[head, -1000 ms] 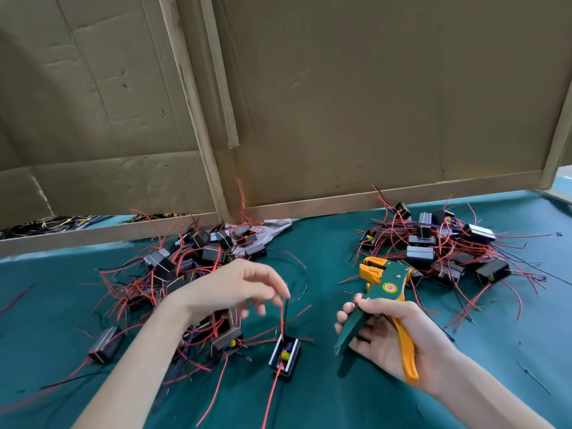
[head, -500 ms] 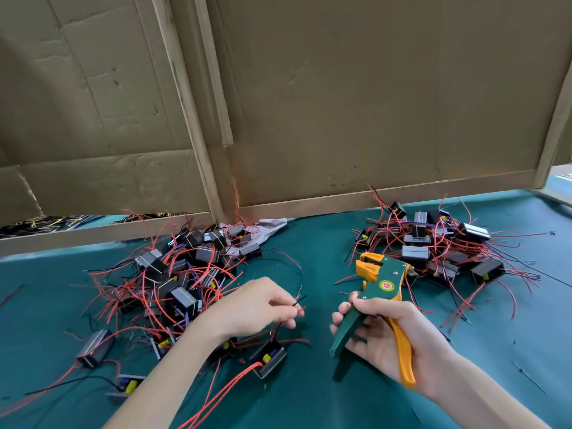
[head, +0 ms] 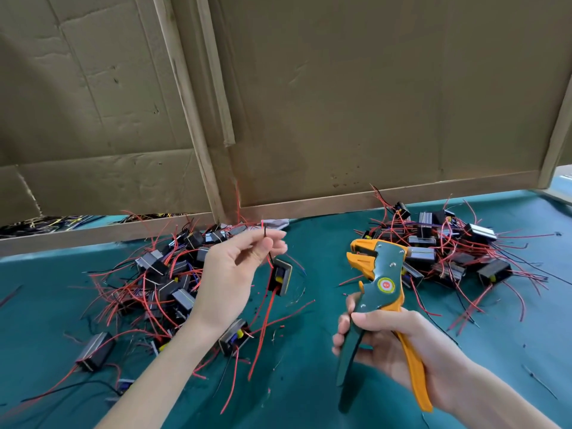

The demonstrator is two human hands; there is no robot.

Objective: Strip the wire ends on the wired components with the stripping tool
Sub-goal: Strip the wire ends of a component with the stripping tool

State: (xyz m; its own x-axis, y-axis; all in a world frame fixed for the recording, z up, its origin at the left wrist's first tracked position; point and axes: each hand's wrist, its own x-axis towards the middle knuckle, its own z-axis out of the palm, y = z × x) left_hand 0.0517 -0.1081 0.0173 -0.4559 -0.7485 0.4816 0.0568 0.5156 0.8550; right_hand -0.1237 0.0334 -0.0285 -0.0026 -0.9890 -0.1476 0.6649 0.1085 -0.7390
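Note:
My left hand [head: 235, 270] pinches the thin wires of a small black wired component [head: 281, 275] between thumb and fingertips. The component hangs in the air below the fingers, with a red wire trailing down from it. My right hand [head: 399, 348] grips the green and orange handles of the stripping tool [head: 376, 287]. The tool's orange jaws point up and to the left, a short gap away from the hanging component. The jaws hold nothing.
A pile of black components with red wires [head: 154, 274] lies at the left on the green table mat [head: 309, 382]. A second pile [head: 448, 252] lies at the right rear. A cardboard wall [head: 340, 103] stands close behind both piles. Loose wire bits are scattered on the mat.
My left hand has lifted a component off the mat by its wires and raised it. The right hand with the tool has barely moved.

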